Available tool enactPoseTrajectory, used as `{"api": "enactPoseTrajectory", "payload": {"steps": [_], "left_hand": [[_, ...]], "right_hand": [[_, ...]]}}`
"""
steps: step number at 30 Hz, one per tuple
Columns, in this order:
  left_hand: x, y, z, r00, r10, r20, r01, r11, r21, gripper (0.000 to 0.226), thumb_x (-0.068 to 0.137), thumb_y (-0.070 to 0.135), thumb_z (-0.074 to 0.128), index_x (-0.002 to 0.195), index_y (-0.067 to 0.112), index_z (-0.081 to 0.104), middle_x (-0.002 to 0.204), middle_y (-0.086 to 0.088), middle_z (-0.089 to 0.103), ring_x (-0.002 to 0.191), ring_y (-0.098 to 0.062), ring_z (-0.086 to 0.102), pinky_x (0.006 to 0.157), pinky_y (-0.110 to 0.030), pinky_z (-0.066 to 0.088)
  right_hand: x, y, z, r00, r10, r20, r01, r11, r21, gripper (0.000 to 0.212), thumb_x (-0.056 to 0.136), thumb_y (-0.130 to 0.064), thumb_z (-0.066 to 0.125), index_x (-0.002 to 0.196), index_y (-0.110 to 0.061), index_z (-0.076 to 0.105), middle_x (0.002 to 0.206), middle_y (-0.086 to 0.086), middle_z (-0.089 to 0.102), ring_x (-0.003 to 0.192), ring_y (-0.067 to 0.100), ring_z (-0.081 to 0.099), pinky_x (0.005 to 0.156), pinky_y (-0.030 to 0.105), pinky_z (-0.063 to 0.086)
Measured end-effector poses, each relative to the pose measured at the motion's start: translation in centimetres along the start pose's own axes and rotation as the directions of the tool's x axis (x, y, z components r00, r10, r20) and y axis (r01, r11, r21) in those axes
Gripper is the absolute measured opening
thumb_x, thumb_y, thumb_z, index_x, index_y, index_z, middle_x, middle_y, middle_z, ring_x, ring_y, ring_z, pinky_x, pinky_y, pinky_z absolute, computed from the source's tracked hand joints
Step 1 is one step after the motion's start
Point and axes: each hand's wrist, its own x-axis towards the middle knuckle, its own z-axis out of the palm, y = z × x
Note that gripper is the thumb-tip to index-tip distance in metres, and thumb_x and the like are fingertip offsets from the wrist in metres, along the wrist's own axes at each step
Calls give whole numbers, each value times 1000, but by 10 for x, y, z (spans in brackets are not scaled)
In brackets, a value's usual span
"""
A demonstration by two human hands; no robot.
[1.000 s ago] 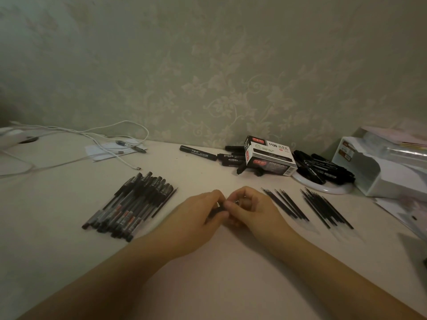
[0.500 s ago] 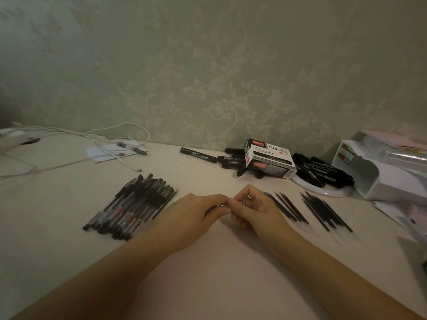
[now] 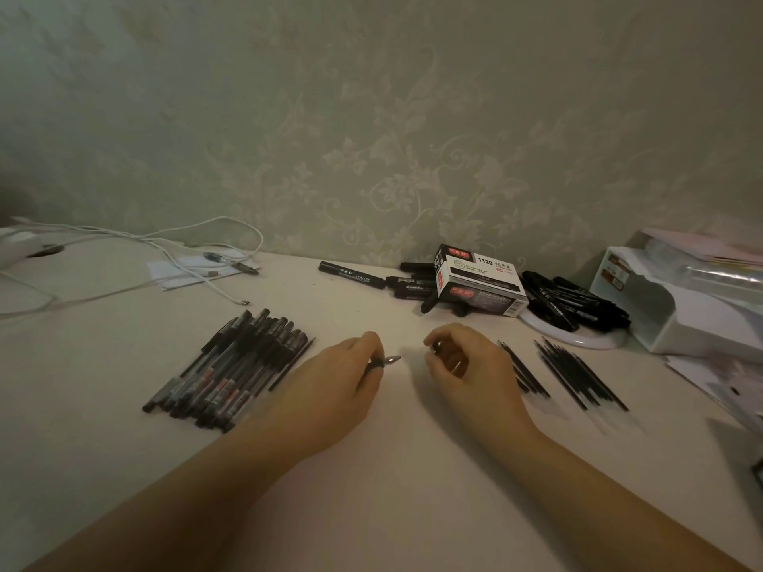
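My left hand (image 3: 334,390) grips a pen (image 3: 386,361) whose metal tip pokes out to the right past the fingers. My right hand (image 3: 470,365) hovers a short way to the right, fingers curled, pinching a small metallic piece (image 3: 437,345); what it is I cannot tell. A gap separates the two hands. Left of my left hand lies a pile of several gel pens (image 3: 231,369). Right of my right hand lie two bunches of thin black refills (image 3: 578,373).
A marker box (image 3: 479,282) sits at the back with loose black markers (image 3: 351,274) beside it and more on a white plate (image 3: 578,336). A white organiser (image 3: 681,307) stands at far right. White cables (image 3: 165,249) and paper lie at back left.
The hands were joined together on the pen; now they have pulled apart, the left keeping the pen with its tip bared, the right drawing off to the right with a small piece.
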Motion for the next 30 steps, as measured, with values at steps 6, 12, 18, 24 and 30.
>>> {"api": "enactPoseTrajectory", "payload": {"steps": [6,12,18,24,30], "left_hand": [[1,-2,0,1000,30,-9,-30,1000,5,9,96,32,48,101,28,55,93,10,54,79,-7,52,70,-29,50],[1,-3,1,998,45,-42,-45,999,-6,11,96,30,51,102,25,58,95,8,56,80,-8,53,72,-30,50],[3,1,2,995,92,-39,-95,991,-92,10,95,30,53,103,25,58,94,10,57,80,-5,54,70,-23,48],[3,5,2,993,87,-73,-98,982,-160,13,91,30,62,97,22,53,85,15,55,78,3,53,63,-12,42],[3,8,-1,997,77,-23,-80,978,-193,13,95,28,54,94,19,62,72,7,61,68,-5,54,58,-16,40]], "right_hand": [[-2,2,6,990,-76,115,93,984,-149,15,87,-20,66,99,-29,69,88,-16,57,85,6,54,78,25,49],[-2,3,5,991,-69,115,83,989,-119,15,92,-23,61,105,-28,68,94,-18,53,86,1,52,75,15,43],[-1,-10,1,981,-99,165,82,991,106,20,95,-41,56,92,-26,69,84,-13,64,79,5,57,66,11,40],[1,-5,-1,953,-19,303,-68,959,276,18,94,-37,61,81,-29,71,71,-8,66,65,1,56,62,13,43],[1,-1,-3,950,5,312,-121,927,354,22,82,-51,65,82,-31,75,70,-6,70,65,3,61,63,13,46]]}}
